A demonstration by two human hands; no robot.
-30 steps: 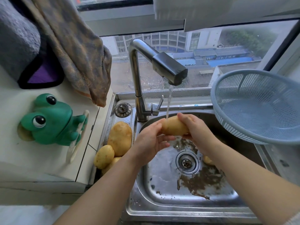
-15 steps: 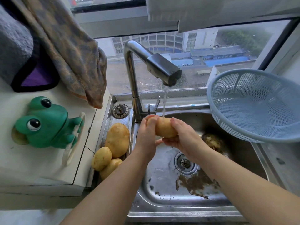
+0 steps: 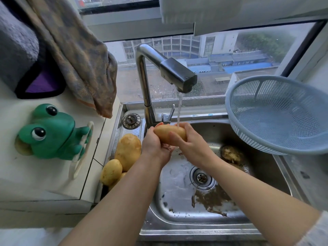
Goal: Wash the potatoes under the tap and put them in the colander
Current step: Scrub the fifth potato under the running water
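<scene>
Progress early: yellow-brown oval potato (image 3: 169, 134) under stream from steel tap (image 3: 177, 75), left hand (image 3: 154, 144) and right hand (image 3: 188, 144) each with grip curled round it; pale blue plastic colander (image 3: 276, 114) shows none inside, three tan potatoes (image 3: 127, 151) unwashed beside steel sink (image 3: 177, 222).

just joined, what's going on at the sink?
A person is rinsing a potato under the running tap. The left hand cups it from below and the right hand grips its other end. Three more potatoes wait on the ledge left of the sink, whose basin is muddy. The blue colander on the right shows no potatoes in it.
</scene>
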